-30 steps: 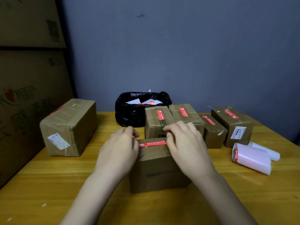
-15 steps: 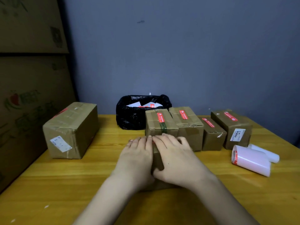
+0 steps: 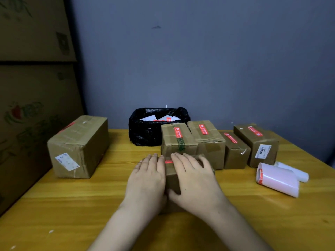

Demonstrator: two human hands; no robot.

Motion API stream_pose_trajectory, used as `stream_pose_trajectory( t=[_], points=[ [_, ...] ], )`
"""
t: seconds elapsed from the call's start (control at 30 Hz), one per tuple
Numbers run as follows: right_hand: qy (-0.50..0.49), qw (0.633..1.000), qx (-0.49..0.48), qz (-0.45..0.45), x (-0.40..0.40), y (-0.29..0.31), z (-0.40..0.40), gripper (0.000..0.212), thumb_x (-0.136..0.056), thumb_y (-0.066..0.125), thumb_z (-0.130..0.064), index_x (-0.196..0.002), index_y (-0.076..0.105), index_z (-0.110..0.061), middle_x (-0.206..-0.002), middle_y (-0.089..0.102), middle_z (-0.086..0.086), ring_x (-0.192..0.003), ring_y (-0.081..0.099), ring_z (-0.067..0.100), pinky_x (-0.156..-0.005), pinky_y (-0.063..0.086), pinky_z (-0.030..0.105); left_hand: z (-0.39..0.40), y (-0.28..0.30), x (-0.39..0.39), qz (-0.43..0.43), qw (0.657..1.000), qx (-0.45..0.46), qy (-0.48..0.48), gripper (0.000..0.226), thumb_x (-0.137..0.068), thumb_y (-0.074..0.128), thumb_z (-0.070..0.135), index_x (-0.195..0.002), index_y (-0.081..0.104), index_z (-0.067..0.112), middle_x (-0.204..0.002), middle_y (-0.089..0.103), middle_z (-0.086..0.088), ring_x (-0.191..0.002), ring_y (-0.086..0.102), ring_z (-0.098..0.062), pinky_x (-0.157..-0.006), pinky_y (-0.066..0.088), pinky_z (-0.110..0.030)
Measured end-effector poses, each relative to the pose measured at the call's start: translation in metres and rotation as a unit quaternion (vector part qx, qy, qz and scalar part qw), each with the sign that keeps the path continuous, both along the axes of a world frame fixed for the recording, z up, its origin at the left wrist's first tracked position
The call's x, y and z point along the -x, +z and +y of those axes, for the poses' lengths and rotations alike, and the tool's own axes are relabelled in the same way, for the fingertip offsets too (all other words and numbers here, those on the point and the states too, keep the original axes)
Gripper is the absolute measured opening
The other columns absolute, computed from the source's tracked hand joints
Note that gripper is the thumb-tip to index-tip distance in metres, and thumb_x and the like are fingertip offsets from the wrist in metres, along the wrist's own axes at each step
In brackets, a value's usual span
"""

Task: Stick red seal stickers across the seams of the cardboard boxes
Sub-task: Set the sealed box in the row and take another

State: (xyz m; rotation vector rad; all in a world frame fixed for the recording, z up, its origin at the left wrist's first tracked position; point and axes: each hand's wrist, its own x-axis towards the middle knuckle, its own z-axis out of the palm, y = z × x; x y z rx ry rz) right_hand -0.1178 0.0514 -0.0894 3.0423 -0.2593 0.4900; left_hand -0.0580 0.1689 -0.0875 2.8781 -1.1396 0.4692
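**Pressing down the newest seal, one large box possibly still to check**

Pressing flat on the small box (image 3: 172, 180) at the table's near middle, both hands lie with fingers straight and relaxed: the left hand (image 3: 147, 180) covers its left half, the right hand (image 3: 194, 180) its right half. Neither grips anything. Between them a strip of the red seal sticker (image 3: 168, 161) shows on the box top, so this seal looks placed and is being smoothed.

Behind it stand four sealed boxes in a row (image 3: 210, 134), each carrying a red sticker across its top seam. The large box (image 3: 79, 145) to the left shows a trace of red on its far top edge, but the angle is too shallow to say whether that is a full seal. The sticker roll (image 3: 278, 180) lies to the right on the wooden table (image 3: 72, 205), well apart from the hands.
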Motion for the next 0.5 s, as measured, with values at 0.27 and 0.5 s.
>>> stream_pose_trajectory(
  t=[0.27, 0.5],
  points=[
    [-0.035, 0.999, -0.030, -0.001, 0.003, -0.002, -0.003, 0.077, -0.063, 0.047, -0.063, -0.124, 0.061, -0.018, -0.127, 0.063, 0.001, -0.119, 0.058, 0.020, -0.105, 0.039, 0.042, 0.004, -0.002, -0.001, 0.020, 0.999, 0.047, 0.003, 0.082, -0.090, 0.048, 0.048, -0.151, 0.004, 0.017, -0.160, 0.007, -0.003, -0.147, 0.005, -0.018, -0.118, 0.009, -0.030],
    [-0.062, 0.997, -0.049, -0.009, 0.010, 0.004, -0.004, 0.085, -0.074, 0.031, -0.069, -0.140, 0.046, -0.019, -0.145, 0.047, -0.002, -0.135, 0.042, 0.018, -0.113, 0.029, 0.046, 0.015, -0.007, -0.007, 0.045, 0.996, 0.082, 0.002, 0.085, -0.090, 0.048, 0.052, -0.151, 0.000, 0.018, -0.160, 0.003, 0.000, -0.147, 0.010, -0.017, -0.117, 0.018, -0.029]
  ],
)
